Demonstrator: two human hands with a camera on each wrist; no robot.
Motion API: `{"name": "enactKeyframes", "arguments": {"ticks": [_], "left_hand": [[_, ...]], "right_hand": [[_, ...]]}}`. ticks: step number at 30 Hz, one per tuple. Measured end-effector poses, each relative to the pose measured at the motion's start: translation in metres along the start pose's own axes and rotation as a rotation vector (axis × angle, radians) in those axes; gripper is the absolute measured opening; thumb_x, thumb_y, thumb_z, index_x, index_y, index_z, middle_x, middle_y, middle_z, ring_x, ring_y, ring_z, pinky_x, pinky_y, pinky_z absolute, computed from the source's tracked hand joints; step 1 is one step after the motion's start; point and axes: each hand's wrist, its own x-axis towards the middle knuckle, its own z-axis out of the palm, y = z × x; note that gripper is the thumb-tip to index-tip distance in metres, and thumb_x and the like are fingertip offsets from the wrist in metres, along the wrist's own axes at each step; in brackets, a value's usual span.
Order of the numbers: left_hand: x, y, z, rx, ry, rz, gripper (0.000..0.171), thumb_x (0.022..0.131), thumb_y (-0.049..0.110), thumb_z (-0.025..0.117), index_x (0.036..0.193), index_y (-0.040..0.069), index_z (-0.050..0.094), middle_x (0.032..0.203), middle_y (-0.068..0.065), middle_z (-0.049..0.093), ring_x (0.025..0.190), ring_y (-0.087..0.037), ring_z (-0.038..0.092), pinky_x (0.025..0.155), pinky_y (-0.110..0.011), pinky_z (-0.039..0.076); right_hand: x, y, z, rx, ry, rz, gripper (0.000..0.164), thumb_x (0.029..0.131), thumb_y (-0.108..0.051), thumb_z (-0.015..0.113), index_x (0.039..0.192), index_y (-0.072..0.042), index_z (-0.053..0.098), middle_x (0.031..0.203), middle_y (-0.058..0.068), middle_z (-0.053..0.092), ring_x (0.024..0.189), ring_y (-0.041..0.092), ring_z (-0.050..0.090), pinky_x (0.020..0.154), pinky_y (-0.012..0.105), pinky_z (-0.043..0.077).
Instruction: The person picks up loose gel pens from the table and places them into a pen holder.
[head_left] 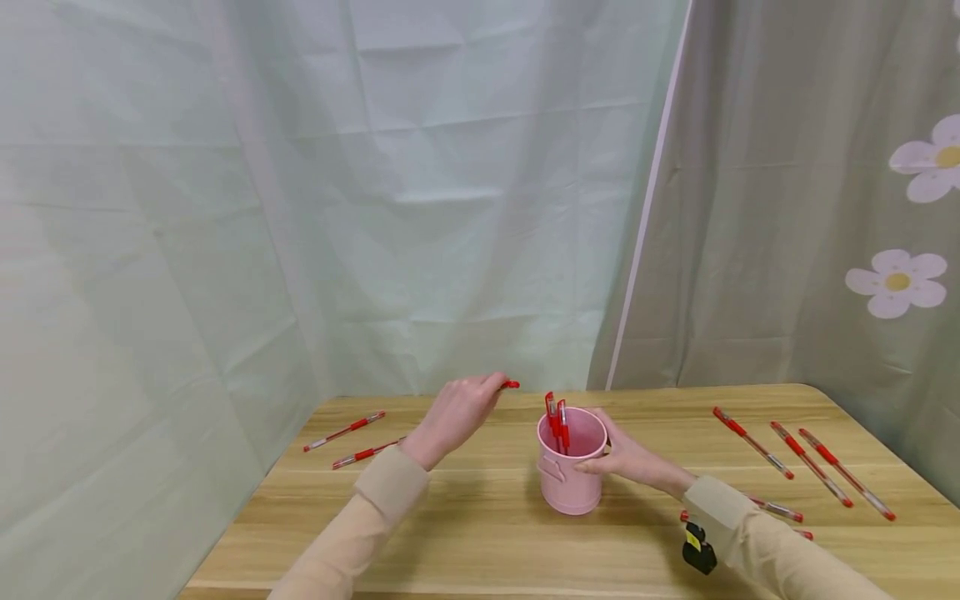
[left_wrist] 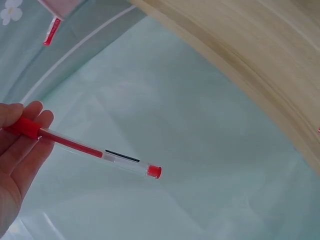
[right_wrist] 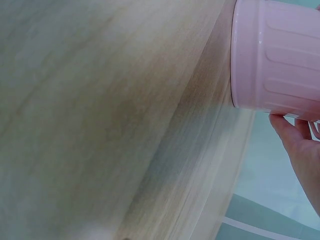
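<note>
My left hand (head_left: 459,412) is raised over the table, left of a pink bucket (head_left: 572,493). It pinches a red gel pen (left_wrist: 77,146) between thumb and fingers; in the left wrist view the clear barrel points away from the palm. Only a bit of red at the pen's end shows past the fingers in the head view. The bucket stands upright on the table, with two red pens (head_left: 564,427) leaning inside at its left. My right hand (head_left: 633,458) grips the bucket's right side, thumb at the front and fingers behind the rim.
Two red pens (head_left: 347,431) lie at the table's left. Several more (head_left: 813,465) lie at the right, some partly hidden under the right forearm. A black device with a yellow label (head_left: 699,548) is at the right wrist. Curtains (head_left: 465,208) hang behind the wooden table (head_left: 480,533).
</note>
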Motion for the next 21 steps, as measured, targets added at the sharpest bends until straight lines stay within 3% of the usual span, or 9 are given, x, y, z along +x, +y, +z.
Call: {"name": "enactKeyframes", "arguments": {"ticks": [7, 15, 21], "left_hand": [[0.011, 0.006, -0.004, -0.071, 0.063, -0.035, 0.017, 0.081, 0.001, 0.066, 0.095, 0.004, 0.056, 0.072, -0.002, 0.061, 0.054, -0.010, 0.054, 0.054, -0.021, 0.048], [0.024, 0.009, -0.009, -0.217, 0.228, -0.101, 0.011, 0.083, 0.000, 0.063, 0.092, -0.001, 0.056, 0.077, -0.007, 0.062, 0.059, -0.011, 0.056, 0.060, -0.021, 0.049], [0.032, 0.012, -0.013, -0.290, 0.268, -0.157, 0.012, 0.083, 0.003, 0.063, 0.091, 0.000, 0.056, 0.082, -0.008, 0.064, 0.069, -0.012, 0.061, 0.063, -0.020, 0.049]], "right_hand": [[-0.001, 0.000, 0.000, -0.009, -0.005, 0.004, 0.074, 0.076, -0.012, 0.072, 0.134, -0.008, 0.026, 0.128, 0.015, 0.038, 0.116, 0.034, 0.036, 0.087, 0.041, 0.041], [0.000, 0.001, 0.000, 0.007, -0.009, -0.004, 0.073, 0.076, -0.011, 0.072, 0.133, -0.006, 0.027, 0.127, 0.016, 0.039, 0.116, 0.034, 0.037, 0.087, 0.040, 0.041], [0.000, 0.002, -0.001, 0.004, -0.009, -0.008, 0.073, 0.076, -0.012, 0.072, 0.133, -0.007, 0.027, 0.128, 0.016, 0.039, 0.115, 0.034, 0.036, 0.087, 0.040, 0.041]]}}
